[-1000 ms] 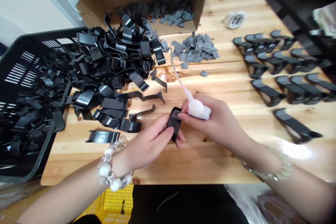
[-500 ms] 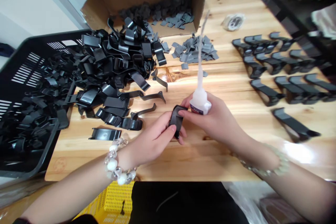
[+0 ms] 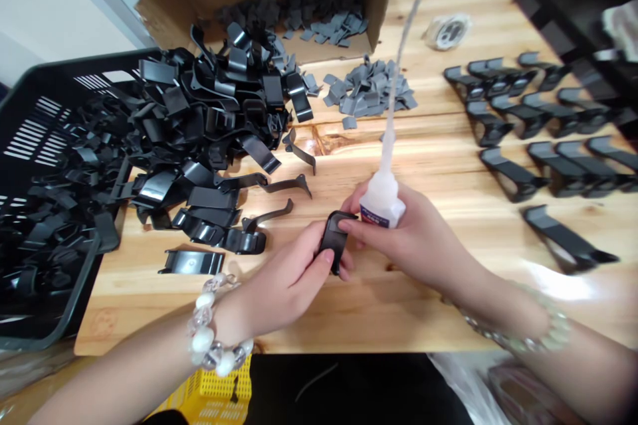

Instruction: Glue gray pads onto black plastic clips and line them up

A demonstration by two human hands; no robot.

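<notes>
My left hand [image 3: 294, 275] grips a curved black plastic clip [image 3: 335, 239] between thumb and fingers, over the front of the table. In my right hand [image 3: 406, 226] is a small white glue bottle [image 3: 381, 202], its long thin nozzle pointing up and away from me. The right thumb also presses on the upper end of the clip, so both hands touch it. Left of my hands lies a heap of similar black clips [image 3: 214, 113]. Beyond them sits a small pile of grey pads [image 3: 371, 89].
A black crate [image 3: 44, 226] with more clips stands at the left. Behind is a cardboard box [image 3: 343, 46] holding grey pads. A roll of tape [image 3: 448, 33] lies at the back. Rows of clips [image 3: 568, 239] stand on the wooden table [image 3: 423, 319] at the right.
The view has shifted slightly. The bottle's nozzle leans further to the right than before. Both hands keep their hold, and the clip stays between them.
</notes>
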